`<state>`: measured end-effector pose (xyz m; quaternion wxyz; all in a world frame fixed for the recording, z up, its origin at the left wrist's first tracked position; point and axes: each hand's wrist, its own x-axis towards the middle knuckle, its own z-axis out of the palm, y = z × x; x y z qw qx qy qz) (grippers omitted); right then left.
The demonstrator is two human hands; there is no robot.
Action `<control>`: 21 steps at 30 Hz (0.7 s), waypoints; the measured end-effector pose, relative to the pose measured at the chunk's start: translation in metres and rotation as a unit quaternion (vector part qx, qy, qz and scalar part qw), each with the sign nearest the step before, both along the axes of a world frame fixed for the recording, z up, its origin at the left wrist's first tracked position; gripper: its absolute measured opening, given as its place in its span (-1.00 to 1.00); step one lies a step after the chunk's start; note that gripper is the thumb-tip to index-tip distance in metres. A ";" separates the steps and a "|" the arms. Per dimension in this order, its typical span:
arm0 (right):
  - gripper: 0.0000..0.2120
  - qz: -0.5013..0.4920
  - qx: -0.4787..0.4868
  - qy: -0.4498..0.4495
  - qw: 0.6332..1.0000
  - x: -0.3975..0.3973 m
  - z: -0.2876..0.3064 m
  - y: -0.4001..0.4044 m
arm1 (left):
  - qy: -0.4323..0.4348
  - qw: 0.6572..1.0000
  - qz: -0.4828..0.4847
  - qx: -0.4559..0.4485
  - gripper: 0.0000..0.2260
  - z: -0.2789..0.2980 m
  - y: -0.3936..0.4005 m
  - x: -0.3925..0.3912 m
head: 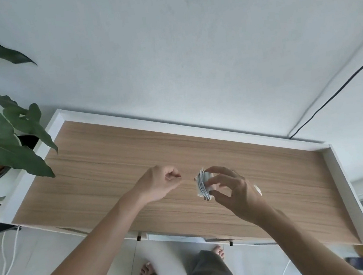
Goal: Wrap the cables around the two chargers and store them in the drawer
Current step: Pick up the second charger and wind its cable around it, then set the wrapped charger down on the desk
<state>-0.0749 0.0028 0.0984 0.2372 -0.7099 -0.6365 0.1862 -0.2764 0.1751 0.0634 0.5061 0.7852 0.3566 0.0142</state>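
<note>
A white charger [201, 186] with its white cable wound around it is held just above the wooden desk top [101, 161]. My right hand [235, 190] grips it from the right, with fingertips on its top and bottom. My left hand [161, 182] hovers a short way to the left of the charger, fingers curled shut with nothing visible in them. Only one charger is in view. A drawer front with two small dark handles [139, 237] shows under the desk's near edge; whether it is open is unclear.
The desk has a raised white rim [338, 175] at the back and sides. A potted plant [0, 141] stands at the left end. White cords [5, 261] hang to the floor at the left, and a black cable [331, 98] runs along the wall.
</note>
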 end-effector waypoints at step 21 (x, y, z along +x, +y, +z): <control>-0.72 -0.064 -0.152 -0.202 0.965 0.024 -0.120 -0.014 | 0.164 0.936 0.008 0.310 -0.31 -0.161 -0.051 0.015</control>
